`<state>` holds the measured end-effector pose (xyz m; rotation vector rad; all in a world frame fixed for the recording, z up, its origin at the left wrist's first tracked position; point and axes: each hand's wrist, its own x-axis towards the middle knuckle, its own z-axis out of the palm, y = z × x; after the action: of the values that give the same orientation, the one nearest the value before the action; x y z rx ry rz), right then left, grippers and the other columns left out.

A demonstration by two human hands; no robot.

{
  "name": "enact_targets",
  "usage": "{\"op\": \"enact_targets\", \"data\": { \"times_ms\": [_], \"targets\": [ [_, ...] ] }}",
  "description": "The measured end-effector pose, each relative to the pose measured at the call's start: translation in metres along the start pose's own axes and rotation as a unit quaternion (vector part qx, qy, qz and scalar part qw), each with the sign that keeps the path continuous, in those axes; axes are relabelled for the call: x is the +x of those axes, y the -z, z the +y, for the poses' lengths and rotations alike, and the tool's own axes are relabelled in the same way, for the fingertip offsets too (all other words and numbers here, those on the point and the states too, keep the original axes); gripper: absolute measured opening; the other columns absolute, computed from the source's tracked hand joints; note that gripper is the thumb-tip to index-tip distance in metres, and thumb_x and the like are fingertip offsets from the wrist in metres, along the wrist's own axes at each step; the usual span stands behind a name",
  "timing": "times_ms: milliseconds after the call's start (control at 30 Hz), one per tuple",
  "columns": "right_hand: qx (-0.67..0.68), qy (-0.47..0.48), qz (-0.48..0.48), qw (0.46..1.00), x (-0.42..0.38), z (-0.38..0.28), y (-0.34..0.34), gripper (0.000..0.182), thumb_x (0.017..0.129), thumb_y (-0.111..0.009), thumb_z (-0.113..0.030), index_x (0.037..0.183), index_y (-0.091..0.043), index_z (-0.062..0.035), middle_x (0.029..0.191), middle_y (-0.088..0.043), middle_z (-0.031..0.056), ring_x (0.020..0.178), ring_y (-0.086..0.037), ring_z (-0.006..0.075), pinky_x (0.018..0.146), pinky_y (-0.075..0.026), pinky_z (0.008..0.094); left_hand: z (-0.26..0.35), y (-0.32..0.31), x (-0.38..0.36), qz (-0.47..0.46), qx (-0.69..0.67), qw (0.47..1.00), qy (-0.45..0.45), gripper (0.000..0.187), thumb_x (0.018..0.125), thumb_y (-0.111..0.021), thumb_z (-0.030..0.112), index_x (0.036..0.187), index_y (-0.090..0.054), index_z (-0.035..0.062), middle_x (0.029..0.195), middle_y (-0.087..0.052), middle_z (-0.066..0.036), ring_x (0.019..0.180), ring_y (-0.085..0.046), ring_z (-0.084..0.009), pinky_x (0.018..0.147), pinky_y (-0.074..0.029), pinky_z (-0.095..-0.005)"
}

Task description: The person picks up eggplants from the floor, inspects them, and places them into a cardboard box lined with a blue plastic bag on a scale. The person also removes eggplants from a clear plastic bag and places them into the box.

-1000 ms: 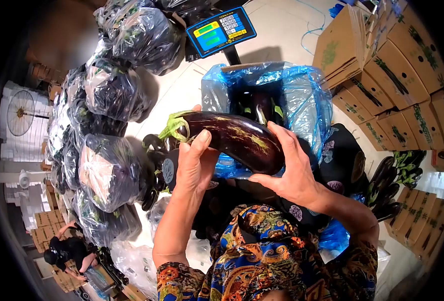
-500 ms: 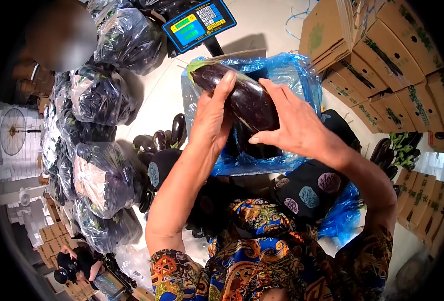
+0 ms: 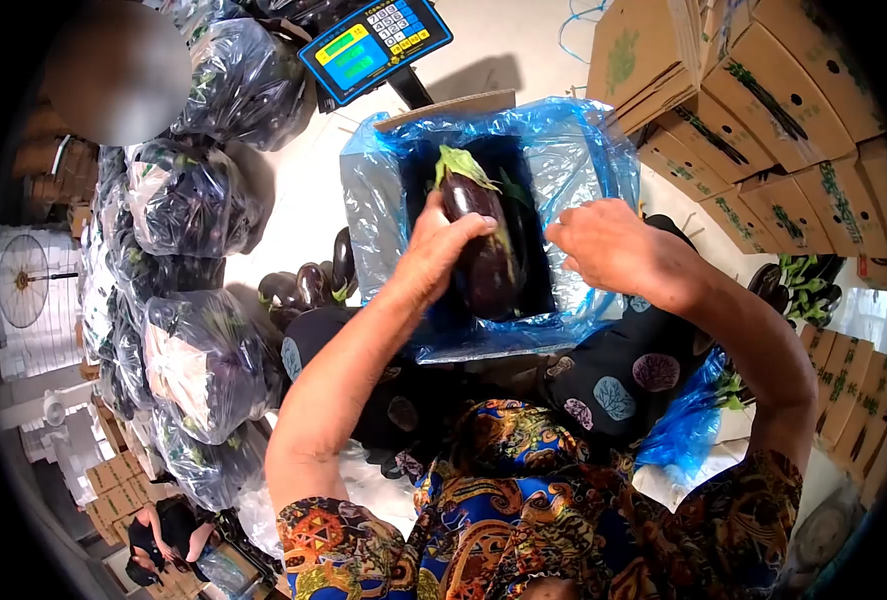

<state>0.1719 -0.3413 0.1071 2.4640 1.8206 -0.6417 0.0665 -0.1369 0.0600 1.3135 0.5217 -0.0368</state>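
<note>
My left hand (image 3: 433,255) w/ arm stretched fwd, grip wrapped round the eggplant (image 3: 485,245), stem up, over the blue-lined box (image 3: 583,160); right hand (image 3: 603,245) released, fingers loose, just beside it.

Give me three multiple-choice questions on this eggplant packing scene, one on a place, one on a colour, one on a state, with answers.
1. Where is the eggplant in the left hand?
A. Over the lined box
B. On the scale display
C. On the floor

2. What colour is the box's plastic liner?
A. Green
B. Blue
C. White

3. What is the right hand doing?
A. Gripping the eggplant
B. Holding a knife
C. Open, off the eggplant

Answers: 1 A, the eggplant hangs over the box opening. 2 B, the film around the opening is blue. 3 C, its fingers are spread beside the eggplant, holding nothing.
</note>
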Motion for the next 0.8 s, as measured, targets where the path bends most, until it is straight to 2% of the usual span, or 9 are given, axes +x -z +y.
{"op": "enact_targets", "data": {
  "times_ms": [100, 167, 233, 333, 433, 500, 600, 733, 800],
  "targets": [
    [-0.007, 0.046, -0.015, 0.999, 0.024, -0.005, -0.007, 0.024, 0.078, -0.069, -0.018, 0.097, -0.062, -0.0042, 0.093, -0.064, 0.0137, 0.089, -0.064, 0.0331, 0.073, -0.052, 0.0423, 0.011, 0.019, 0.006, 0.01, -0.012, 1.0, 0.002, 0.065, 0.072, -0.069, 0.021, 0.127, -0.039, 0.0032, 0.113, -0.052, -0.012, 0.105, -0.053, -0.0227, 0.093, -0.045, -0.0362],
    [-0.005, 0.029, -0.099, 0.995, 0.051, -0.021, -0.017, 0.027, 0.077, -0.07, -0.021, 0.094, -0.064, -0.0014, 0.097, -0.065, 0.017, 0.088, -0.065, 0.0351, 0.071, -0.053, 0.0436, 0.012, 0.022, 0.005, 0.031, -0.057, 0.997, 0.036, 0.065, 0.074, -0.071, 0.026, 0.126, -0.04, 0.0033, 0.113, -0.052, -0.012, 0.105, -0.052, -0.0222, 0.093, -0.045, -0.0369],
    [0.018, -0.007, -0.103, 0.994, 0.066, -0.026, -0.038, 0.031, 0.077, -0.07, -0.023, 0.096, -0.063, 0.0014, 0.095, -0.066, 0.0192, 0.089, -0.066, 0.0358, 0.074, -0.054, 0.0435, 0.016, 0.019, 0.005, 0.072, -0.055, 0.995, 0.03, 0.068, 0.076, -0.073, 0.032, 0.127, -0.04, 0.0035, 0.114, -0.052, -0.011, 0.104, -0.053, -0.0217, 0.093, -0.045, -0.0378],
    [0.092, -0.102, -0.092, 0.986, 0.074, -0.023, -0.035, 0.023, 0.076, -0.065, -0.013, 0.096, -0.07, -0.003, 0.106, -0.067, 0.018, 0.1, -0.065, 0.0347, 0.081, -0.054, 0.0411, 0.015, 0.02, 0.003, 0.099, 0.008, 0.995, 0.002, 0.07, 0.075, -0.077, 0.037, 0.126, -0.042, 0.0027, 0.113, -0.053, -0.01, 0.102, -0.054, -0.0199, 0.091, -0.046, -0.036],
    [0.139, -0.166, -0.088, 0.972, 0.099, -0.025, -0.036, 0.04, 0.078, -0.064, -0.014, 0.113, -0.061, 0.0042, 0.11, -0.065, 0.021, 0.103, -0.063, 0.0356, 0.085, -0.053, 0.041, -0.002, 0.027, 0.001, 0.117, 0.045, 0.992, -0.03, 0.072, 0.073, -0.078, 0.032, 0.125, -0.04, -0.0002, 0.112, -0.054, -0.012, 0.102, -0.054, -0.0202, 0.092, -0.044, -0.0343],
    [0.15, -0.227, -0.09, 0.958, 0.12, -0.036, -0.055, 0.078, 0.076, -0.064, -0.01, 0.139, -0.024, 0.0157, 0.113, -0.062, 0.0267, 0.107, -0.062, 0.0361, 0.088, -0.052, 0.0409, -0.005, 0.03, 0.0, 0.112, 0.005, 0.994, -0.002, 0.073, 0.073, -0.077, 0.031, 0.127, -0.04, -0.0005, 0.112, -0.053, -0.012, 0.103, -0.053, -0.0205, 0.093, -0.043, -0.034],
    [0.173, -0.264, -0.087, 0.945, 0.118, -0.045, -0.076, 0.099, 0.076, -0.067, -0.009, 0.147, -0.001, 0.009, 0.116, -0.058, 0.0279, 0.104, -0.062, 0.039, 0.088, -0.051, 0.0428, -0.005, 0.033, -0.004, 0.118, 0.035, 0.992, -0.002, 0.071, 0.074, -0.076, 0.03, 0.127, -0.039, -0.0005, 0.113, -0.053, -0.012, 0.105, -0.053, -0.0206, 0.094, -0.043, -0.0338],
    [0.189, -0.294, -0.047, 0.936, 0.113, -0.045, -0.087, 0.108, 0.075, -0.07, -0.013, 0.149, 0.007, -0.0005, 0.119, -0.051, 0.0295, 0.103, -0.061, 0.0387, 0.088, -0.051, 0.0426, -0.011, 0.039, -0.003, 0.097, 0.008, 0.995, -0.011, 0.071, 0.075, -0.074, 0.028, 0.128, -0.038, -0.0017, 0.114, -0.052, -0.013, 0.105, -0.053, -0.0208, 0.095, -0.042, -0.0332],
    [0.142, -0.265, -0.057, 0.952, 0.112, -0.039, -0.078, 0.104, 0.074, -0.066, -0.015, 0.148, 0.006, 0.002, 0.116, -0.052, 0.0313, 0.1, -0.061, 0.0412, 0.087, -0.051, 0.0437, -0.013, 0.037, -0.002, 0.089, -0.005, 0.996, -0.006, 0.072, 0.075, -0.074, 0.028, 0.13, -0.037, -0.0019, 0.115, -0.052, -0.013, 0.105, -0.053, -0.0209, 0.095, -0.042, -0.0332]
  ]
}}
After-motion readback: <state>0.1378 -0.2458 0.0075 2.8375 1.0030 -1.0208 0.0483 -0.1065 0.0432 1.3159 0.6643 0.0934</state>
